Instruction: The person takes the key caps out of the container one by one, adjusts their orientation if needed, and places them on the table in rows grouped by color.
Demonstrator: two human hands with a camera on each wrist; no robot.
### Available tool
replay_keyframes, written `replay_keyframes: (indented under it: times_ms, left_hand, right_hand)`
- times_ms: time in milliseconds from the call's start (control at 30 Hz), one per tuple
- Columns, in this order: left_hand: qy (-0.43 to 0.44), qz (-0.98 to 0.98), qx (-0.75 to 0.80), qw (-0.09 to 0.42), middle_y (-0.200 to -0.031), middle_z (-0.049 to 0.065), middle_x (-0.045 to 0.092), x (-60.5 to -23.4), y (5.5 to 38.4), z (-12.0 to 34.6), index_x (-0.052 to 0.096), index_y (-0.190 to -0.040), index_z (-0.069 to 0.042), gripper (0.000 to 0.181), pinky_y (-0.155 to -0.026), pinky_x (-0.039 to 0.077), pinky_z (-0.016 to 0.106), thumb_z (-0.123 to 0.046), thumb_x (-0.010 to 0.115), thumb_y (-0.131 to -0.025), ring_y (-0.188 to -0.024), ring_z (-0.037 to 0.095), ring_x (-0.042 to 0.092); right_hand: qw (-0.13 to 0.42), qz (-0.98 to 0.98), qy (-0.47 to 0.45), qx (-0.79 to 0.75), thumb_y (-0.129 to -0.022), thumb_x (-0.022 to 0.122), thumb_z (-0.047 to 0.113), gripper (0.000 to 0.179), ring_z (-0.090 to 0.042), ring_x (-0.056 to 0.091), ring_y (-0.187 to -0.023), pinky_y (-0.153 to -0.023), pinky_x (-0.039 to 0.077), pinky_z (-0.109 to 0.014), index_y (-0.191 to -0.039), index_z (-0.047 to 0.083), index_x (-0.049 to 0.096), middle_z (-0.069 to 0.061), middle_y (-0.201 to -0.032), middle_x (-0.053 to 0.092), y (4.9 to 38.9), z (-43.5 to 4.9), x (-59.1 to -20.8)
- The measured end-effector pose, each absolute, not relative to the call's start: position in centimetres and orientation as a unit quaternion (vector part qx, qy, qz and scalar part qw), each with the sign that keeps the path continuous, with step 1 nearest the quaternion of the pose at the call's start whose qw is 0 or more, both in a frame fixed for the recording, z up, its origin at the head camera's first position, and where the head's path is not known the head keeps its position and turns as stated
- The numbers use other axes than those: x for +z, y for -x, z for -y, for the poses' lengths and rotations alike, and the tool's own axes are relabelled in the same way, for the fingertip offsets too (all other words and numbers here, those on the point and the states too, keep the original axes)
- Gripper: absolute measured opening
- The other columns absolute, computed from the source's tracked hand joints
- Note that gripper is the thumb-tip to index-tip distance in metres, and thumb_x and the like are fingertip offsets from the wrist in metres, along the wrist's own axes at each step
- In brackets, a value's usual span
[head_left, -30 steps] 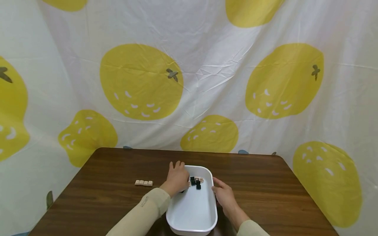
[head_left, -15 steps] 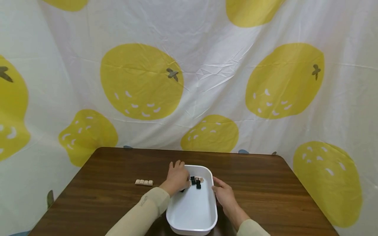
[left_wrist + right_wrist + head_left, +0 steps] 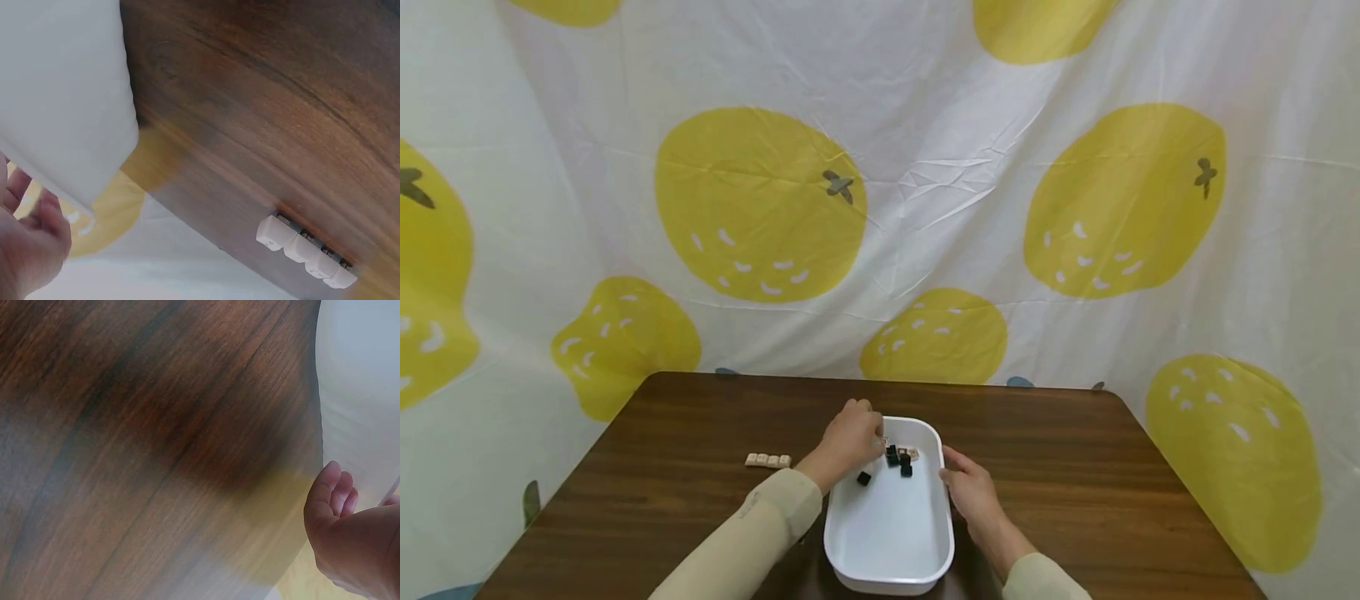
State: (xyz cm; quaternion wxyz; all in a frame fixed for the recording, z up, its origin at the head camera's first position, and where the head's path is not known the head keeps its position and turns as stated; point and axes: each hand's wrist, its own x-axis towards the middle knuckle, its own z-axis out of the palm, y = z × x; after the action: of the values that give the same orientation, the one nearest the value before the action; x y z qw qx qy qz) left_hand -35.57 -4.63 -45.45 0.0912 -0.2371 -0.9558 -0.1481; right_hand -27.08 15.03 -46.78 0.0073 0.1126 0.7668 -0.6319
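A white rectangular tub (image 3: 891, 542) stands on the table. Over its far left rim reaches my left hand (image 3: 850, 440), fingers bent down and inward. A small beige keycap (image 3: 885, 442) shows right by its fingertips; whether they pinch anything is hidden. Inside the tub, a black key switch (image 3: 864, 478) lies alone near the left wall. Several more black switches (image 3: 906, 468) and beige keycaps (image 3: 913, 454) sit together toward the far end. My right hand (image 3: 976, 496) holds the tub's right side, thumb at the rim and fingers along the outer wall (image 3: 362, 394).
Left of the tub, a row of beige keycaps (image 3: 767, 460) sits on the brown wooden table (image 3: 1075, 500); dark bases show beneath these keycaps (image 3: 304, 247) in the left wrist view. A white cloth with yellow fruit prints (image 3: 925, 208) hangs behind the table.
My left hand has lifted slightly and moved a little away from me, uncovering the lone black switch; its fingers have drawn together. The right hand and tub have barely moved.
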Motion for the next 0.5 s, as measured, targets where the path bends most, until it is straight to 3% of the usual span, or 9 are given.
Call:
replay_keyframes:
  times_ms: [100, 233, 500]
  left_hand:
    - [0.238, 0.942, -0.231, 0.049, -0.082, -0.001, 0.061, -45.19, 35.53, 4.67, 0.069, -0.084, -0.010, 0.006, -0.066, 0.049, 0.032, -0.009, 0.075, -0.082, -0.075, 0.015, 0.055]
    - [0.223, 0.927, -0.302, 0.008, -0.076, -0.001, 0.061, -44.97, 35.33, 4.60, 0.066, -0.084, -0.008, 0.010, -0.059, 0.048, 0.029, -0.002, 0.074, -0.082, -0.068, 0.014, 0.054]
    - [0.201, 0.914, -0.351, -0.010, -0.071, -0.001, 0.059, -45.07, 35.11, 4.47, 0.065, -0.084, -0.008, 0.014, -0.054, 0.047, 0.027, 0.002, 0.074, -0.082, -0.060, 0.013, 0.056]
  right_hand:
    - [0.009, -0.767, -0.114, -0.631, -0.097, 0.051, 0.008, 0.046, -0.032, 0.063, -0.097, -0.071, 0.052, -0.043, -0.142, 0.000, 0.050, -0.028, -0.125, 0.059, 27.08, -15.05, -46.81]
    - [0.016, -0.770, -0.122, -0.626, -0.098, 0.051, 0.009, 0.045, -0.033, 0.062, -0.101, -0.073, 0.052, -0.044, -0.143, 0.002, 0.051, -0.027, -0.129, 0.057, 27.08, -15.06, -46.76]
    - [0.014, -0.768, -0.122, -0.628, -0.097, 0.051, 0.008, 0.045, -0.031, 0.063, -0.098, -0.071, 0.053, -0.042, -0.142, 0.002, 0.051, -0.027, -0.128, 0.058, 27.16, -15.04, -46.92]
